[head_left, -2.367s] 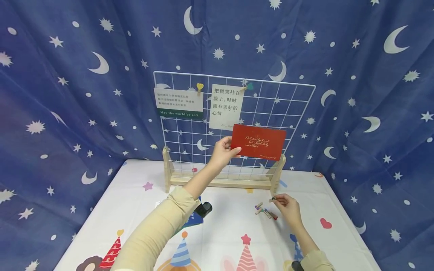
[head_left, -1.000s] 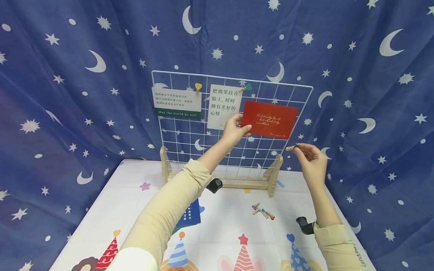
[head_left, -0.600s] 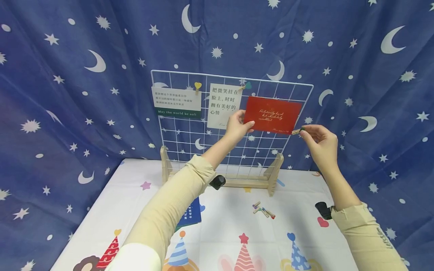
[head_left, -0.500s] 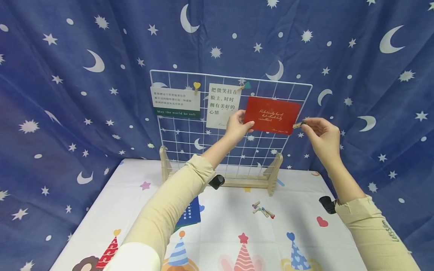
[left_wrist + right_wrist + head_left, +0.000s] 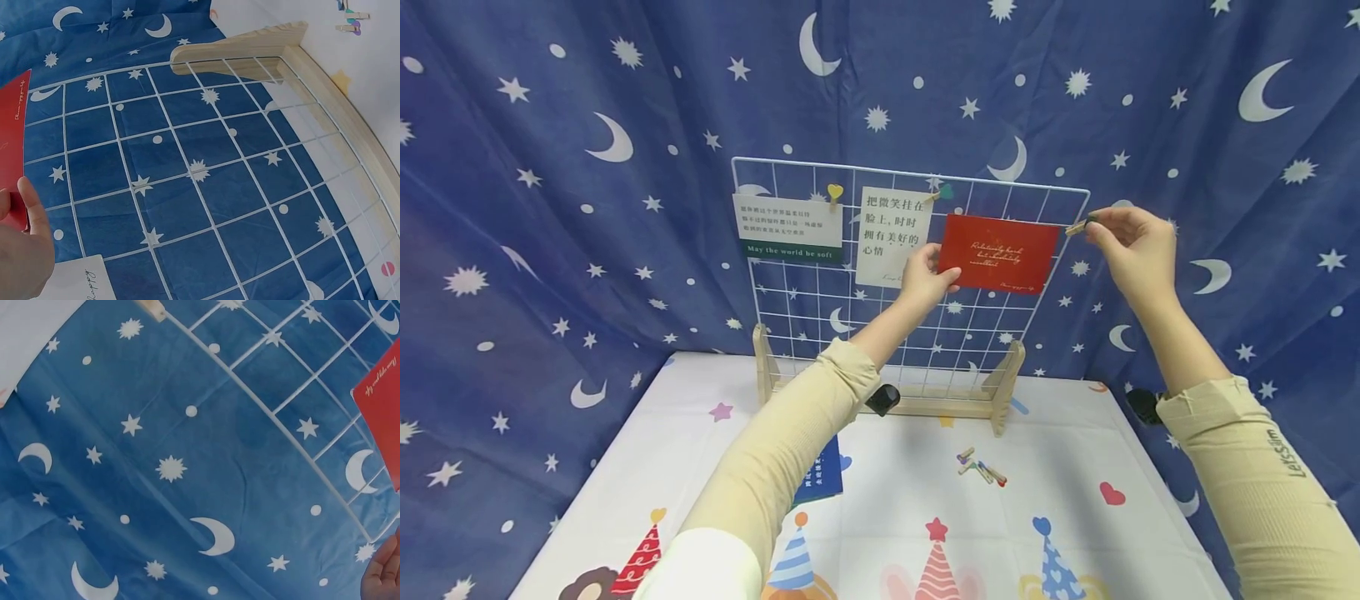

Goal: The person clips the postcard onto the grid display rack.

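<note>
My left hand [image 5: 925,279] pinches the lower left edge of a red card [image 5: 1000,254] with gold script, holding it against the upper right of a white wire grid [image 5: 973,333]. At the card's top right corner, my right hand [image 5: 1142,250] pinches a small wooden clothespin [image 5: 1076,227] with a dark green end. Its tip is close to the corner; whether it touches cannot be told. In the left wrist view the red card [image 5: 14,144] shows at the left edge. The right wrist view catches only part of the right hand [image 5: 382,572], with the clothespin out of frame.
A white-and-green card [image 5: 792,227] and a white card [image 5: 891,221] hang on the grid from a yellow heart clip [image 5: 835,192] and a green one [image 5: 946,192]. Several clothespins [image 5: 981,468] and a blue card [image 5: 822,475] lie on the table. A wooden base [image 5: 925,406] supports the grid.
The red card has risen from lower on the grid to its upper right. My right hand has lifted the clothespin off the table, up along the card's right side to its top corner.
</note>
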The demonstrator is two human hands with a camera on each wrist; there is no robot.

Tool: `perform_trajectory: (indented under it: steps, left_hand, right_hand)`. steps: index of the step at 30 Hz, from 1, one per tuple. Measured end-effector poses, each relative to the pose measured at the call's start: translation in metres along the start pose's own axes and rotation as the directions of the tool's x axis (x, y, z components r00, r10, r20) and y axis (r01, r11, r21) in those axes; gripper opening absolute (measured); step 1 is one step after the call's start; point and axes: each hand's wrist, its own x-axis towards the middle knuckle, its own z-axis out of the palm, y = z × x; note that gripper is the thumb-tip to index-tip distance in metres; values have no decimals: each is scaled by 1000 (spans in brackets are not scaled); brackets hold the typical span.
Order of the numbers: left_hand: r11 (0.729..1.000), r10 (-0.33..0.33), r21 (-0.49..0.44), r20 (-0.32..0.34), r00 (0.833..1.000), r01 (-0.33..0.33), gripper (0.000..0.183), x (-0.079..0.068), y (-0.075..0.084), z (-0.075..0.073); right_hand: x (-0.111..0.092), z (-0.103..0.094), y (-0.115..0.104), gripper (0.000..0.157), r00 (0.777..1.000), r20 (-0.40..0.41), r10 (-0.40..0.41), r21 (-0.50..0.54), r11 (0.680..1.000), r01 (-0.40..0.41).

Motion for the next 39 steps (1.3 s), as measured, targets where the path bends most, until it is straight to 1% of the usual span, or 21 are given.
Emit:
perform_trajectory:
  steps: [6, 13, 17, 20, 25, 32, 34, 39]
  left_hand:
    - [1000, 25, -5, -28, 999, -25, 33, 4, -5, 4]
    - [999, 31, -22, -115, 993, -33, 31, 9, -14, 7]
    - [999, 37, -24, -137, 990, -41, 30, 11, -15, 10]
    - [999, 43, -21, -156, 987, -47, 30, 11, -15, 12]
    - [999, 35, -20, -168, 985, -39, 32, 11, -16, 14]
    - [999, 41, 22, -190, 981, -37, 32, 14, -19, 18]
    - [999, 43, 21, -193, 980, -39, 31, 15, -19, 19]
    - [999, 38, -7, -205, 978, -40, 29, 16, -20, 21]
  right_hand:
    - [12, 2, -4, 24, 1000, -2, 29, -59, 998, -29]
    - [21, 16, -8, 21, 998, 10, 65, -141, 988, -63]
    - [24, 21, -9, 22, 997, 11, 75, -171, 983, -72]
    - [26, 25, -10, 23, 997, 2, 77, -179, 981, -76]
    - [29, 33, -12, 20, 994, -50, 96, -184, 977, -104]
    - [29, 40, -12, 19, 987, -75, 141, -166, 974, -151]
    - [30, 41, -12, 19, 987, -66, 145, -169, 974, -154]
    - [32, 42, -13, 20, 988, -6, 155, -174, 973, -154]
